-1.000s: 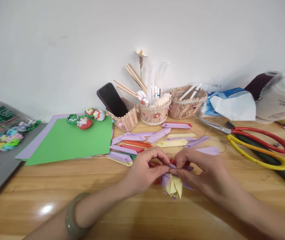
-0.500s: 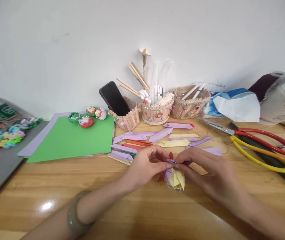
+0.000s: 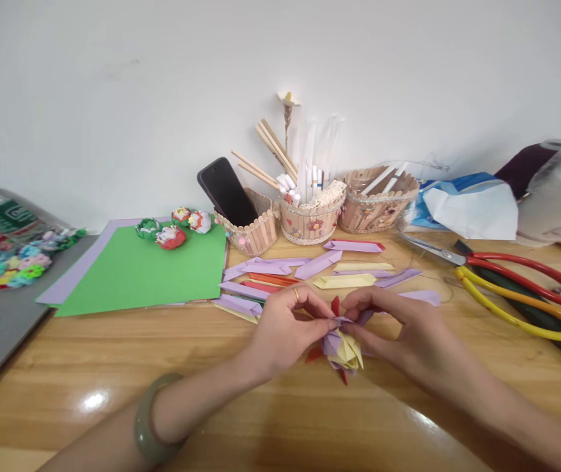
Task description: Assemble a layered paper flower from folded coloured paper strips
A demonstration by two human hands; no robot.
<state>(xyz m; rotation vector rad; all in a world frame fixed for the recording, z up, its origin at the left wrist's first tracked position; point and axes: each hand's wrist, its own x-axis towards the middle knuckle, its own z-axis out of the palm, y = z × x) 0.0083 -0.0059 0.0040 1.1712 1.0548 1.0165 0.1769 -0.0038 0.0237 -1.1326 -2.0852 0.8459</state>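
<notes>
Between my hands is a folded paper flower [image 3: 346,351] with yellow, purple and red petals, held just above the wooden table. My left hand [image 3: 290,328] pinches its purple upper edge between thumb and index finger. From the other side my right hand [image 3: 403,321] pinches the same edge, its fingertips nearly touching those of the left. The fingers partly hide the top of the flower. Just beyond lie several folded paper strips in purple, yellow and red, among them a yellow strip [image 3: 346,281] and a purple strip [image 3: 318,265].
Large scissors [image 3: 521,321] with red and yellow handles lie at right. Green paper [image 3: 147,275] with small paper flowers [image 3: 170,237] is at left. Behind stand wooden-stick baskets [image 3: 312,223], one holding a phone [image 3: 227,191]. A grey board [image 3: 9,341] bears colourful pieces at far left.
The flower has tilted slightly in my fingers, and more of its red petals show at the top, left and bottom. Both hands keep their pinch. The view has shifted a little.
</notes>
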